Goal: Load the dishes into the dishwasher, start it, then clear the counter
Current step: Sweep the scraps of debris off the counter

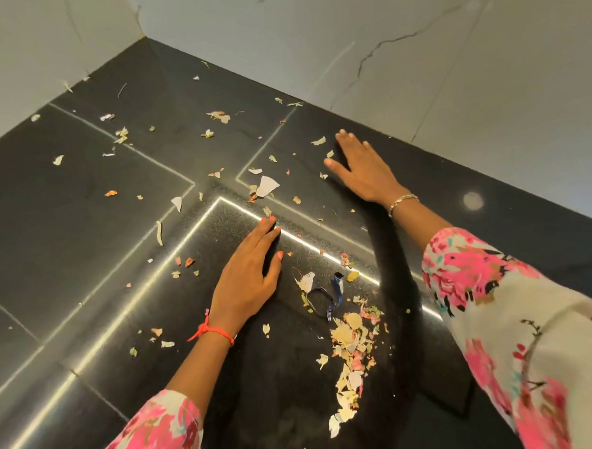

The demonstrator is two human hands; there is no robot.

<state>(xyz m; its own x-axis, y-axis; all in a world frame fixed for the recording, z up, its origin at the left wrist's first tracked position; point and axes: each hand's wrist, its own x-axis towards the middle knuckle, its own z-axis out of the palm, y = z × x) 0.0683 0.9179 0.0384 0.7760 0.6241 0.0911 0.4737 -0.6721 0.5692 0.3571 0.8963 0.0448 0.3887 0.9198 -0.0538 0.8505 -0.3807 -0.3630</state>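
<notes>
Black stone counter [81, 215] filled the frame, littered with pale peel scraps [351, 355] heaped at lower centre. We laid our left hand [247, 275] flat at centre and our right hand [364, 171] flat at upper right, fingers spread, grasping nothing; 1 blue band [320, 297] lay between.

Bright glare streaks the counter [81, 208]; edges warp.

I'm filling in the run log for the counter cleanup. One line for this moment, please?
phase: clearing counter | left hand: flat, open | right hand: flat, open | scraps: piled nearby, rest scattered
</notes>
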